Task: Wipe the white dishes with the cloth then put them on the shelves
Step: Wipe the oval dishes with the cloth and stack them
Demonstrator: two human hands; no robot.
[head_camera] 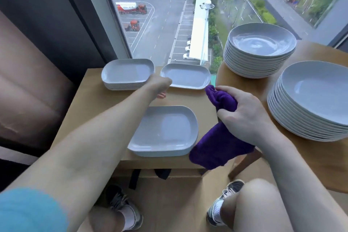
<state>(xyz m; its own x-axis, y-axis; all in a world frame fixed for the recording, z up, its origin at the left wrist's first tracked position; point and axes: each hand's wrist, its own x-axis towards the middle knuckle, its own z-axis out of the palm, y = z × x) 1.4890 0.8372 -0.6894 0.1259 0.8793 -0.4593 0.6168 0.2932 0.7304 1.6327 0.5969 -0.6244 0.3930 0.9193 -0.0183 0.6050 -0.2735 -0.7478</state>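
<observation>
My right hand grips a bunched purple cloth, which hangs past the front edge of the small wooden table. A white rectangular dish lies on the table in front of me. My left hand is stretched out to the near left corner of another single rectangular dish at the back. Its fingers curl underneath, and whether they hold that dish is hidden. A stack of several rectangular dishes sits at the back left.
A round wooden table to the right carries two tall stacks of white round plates, one at the back and one nearer. A large window stands right behind the tables. My knees and shoes are below.
</observation>
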